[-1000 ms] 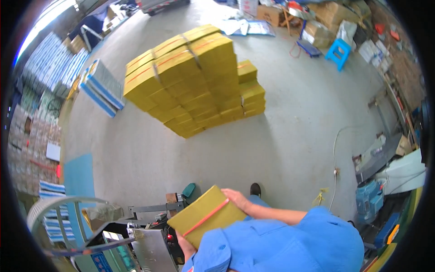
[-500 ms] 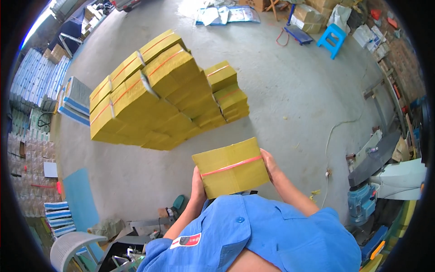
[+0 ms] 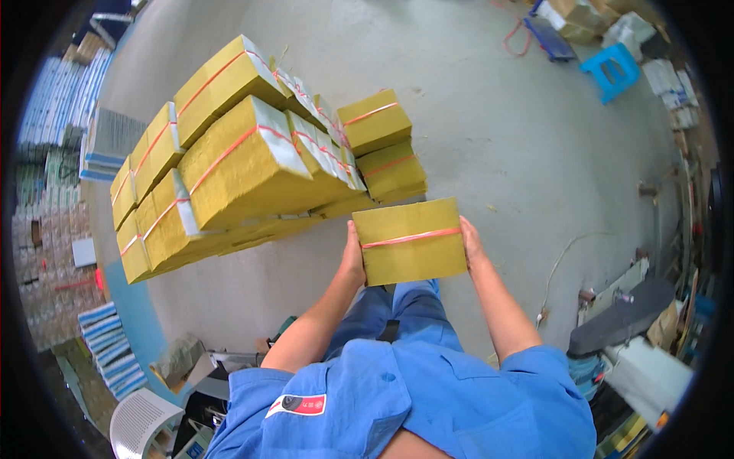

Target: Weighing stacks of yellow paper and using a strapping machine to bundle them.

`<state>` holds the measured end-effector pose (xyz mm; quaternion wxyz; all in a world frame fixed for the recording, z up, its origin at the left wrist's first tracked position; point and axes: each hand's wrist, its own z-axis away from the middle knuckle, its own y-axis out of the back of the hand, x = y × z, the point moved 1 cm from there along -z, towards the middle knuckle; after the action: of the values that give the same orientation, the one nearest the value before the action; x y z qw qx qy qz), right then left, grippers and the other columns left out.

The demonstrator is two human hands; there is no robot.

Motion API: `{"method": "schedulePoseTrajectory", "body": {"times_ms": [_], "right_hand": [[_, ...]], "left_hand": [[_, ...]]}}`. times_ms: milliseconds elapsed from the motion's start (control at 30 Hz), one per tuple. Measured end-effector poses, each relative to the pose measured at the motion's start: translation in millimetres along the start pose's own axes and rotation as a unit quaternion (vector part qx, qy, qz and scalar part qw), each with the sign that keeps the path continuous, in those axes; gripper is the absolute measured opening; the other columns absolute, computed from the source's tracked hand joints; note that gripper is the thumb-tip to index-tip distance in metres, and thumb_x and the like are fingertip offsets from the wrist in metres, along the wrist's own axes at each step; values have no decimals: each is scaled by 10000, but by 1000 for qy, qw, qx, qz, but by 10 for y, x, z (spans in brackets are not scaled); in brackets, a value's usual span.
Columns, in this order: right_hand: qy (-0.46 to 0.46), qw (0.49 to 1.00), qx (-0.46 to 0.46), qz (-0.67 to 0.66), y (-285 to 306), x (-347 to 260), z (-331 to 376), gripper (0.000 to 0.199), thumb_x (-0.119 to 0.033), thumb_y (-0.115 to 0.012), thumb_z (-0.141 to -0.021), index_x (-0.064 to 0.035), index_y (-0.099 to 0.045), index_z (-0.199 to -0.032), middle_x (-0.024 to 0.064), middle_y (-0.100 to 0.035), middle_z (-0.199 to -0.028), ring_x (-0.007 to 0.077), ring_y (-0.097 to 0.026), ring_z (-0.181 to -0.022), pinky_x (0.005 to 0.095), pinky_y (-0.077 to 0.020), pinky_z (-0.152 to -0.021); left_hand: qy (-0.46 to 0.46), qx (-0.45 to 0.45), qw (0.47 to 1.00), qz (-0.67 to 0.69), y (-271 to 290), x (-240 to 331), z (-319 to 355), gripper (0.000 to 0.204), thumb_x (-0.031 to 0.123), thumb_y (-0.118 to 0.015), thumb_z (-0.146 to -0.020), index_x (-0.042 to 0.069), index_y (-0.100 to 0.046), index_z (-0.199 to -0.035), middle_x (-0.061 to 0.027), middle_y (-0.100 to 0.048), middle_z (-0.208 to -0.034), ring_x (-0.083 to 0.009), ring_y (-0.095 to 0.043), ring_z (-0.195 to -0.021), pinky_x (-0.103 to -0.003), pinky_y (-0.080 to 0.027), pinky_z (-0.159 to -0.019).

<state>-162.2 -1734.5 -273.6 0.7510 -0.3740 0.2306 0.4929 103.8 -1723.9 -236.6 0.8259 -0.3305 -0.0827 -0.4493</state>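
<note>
Between my two hands is a yellow block-shaped bundle (image 3: 413, 262), bound across its middle with a pinkish-red strap. My left hand (image 3: 352, 256) presses on its left end and my right hand (image 3: 472, 242) on its right end, with the fingers partly hidden behind it. It is held level in front of my legs. Just beyond, to the left, stands a large stack of similar strapped yellow bundles (image 3: 245, 164), some showing whitish sides. Close past the held bundle, a shorter column of yellow bundles (image 3: 391, 170) adjoins the stack's right end.
Grey concrete floor (image 3: 489, 138) stretches right of the stack. A blue plastic stool (image 3: 612, 73) and a blue trolley (image 3: 549, 40) stand far right. Machinery (image 3: 623, 314) and a pale cable (image 3: 562, 264) lie nearer on the right. A grey chair (image 3: 144, 421) is at lower left.
I have come closer to the stack, which looks larger and shows its whitish sides. The held bundle has moved forward, away from my torso, and my legs now show beneath it.
</note>
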Motion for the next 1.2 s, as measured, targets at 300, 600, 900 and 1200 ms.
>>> {"method": "schedulePoseTrajectory", "body": {"times_ms": [300, 600, 900, 1200], "right_hand": [[-92, 995, -33, 19, 64, -125, -2126, 441, -301, -478, -1004, 10, -538, -1311, 92, -582, -1256, 178, -546, -1153, 291, -425, -989], [-101, 991, 9, 85, -122, 383, -3569, 470, -310, -414, -1035, -12, -464, -1394, 105, -516, -1376, 197, -485, -1252, 314, -389, -1036], [-130, 954, 100, 251, -598, 43, -3445, 517, -347, -417, -1027, 4, -431, -1406, 130, -489, -1405, 242, -465, -1284, 366, -351, -1089], [33, 821, 7, 571, 872, 363, -2493, 275, -291, -525, -952, -36, -624, -984, 73, -590, -743, 184, -576, -695, 367, -474, -607]], "left_hand": [[-27, 97, 992, 71, -96, 326, -1820, 728, 634, -304, -988, 64, -426, -1424, -131, -509, -1384, -269, -516, -1252, -400, -447, -1034], [-98, 252, 952, -140, 291, 348, -2781, 768, 640, -277, -985, 120, -211, -1546, -79, -222, -1596, -236, -188, -1472, -414, -176, -1186], [-56, 221, 963, -140, 276, 211, -1887, 730, 553, -334, -1008, 137, -109, -1564, -78, -98, -1627, -239, -88, -1497, -437, -124, -1192], [17, 253, 966, -60, 830, -1165, -145, 747, 429, -593, -939, 103, -267, -1527, -60, -567, -1133, -147, -554, -908, -306, -464, -751]]}}
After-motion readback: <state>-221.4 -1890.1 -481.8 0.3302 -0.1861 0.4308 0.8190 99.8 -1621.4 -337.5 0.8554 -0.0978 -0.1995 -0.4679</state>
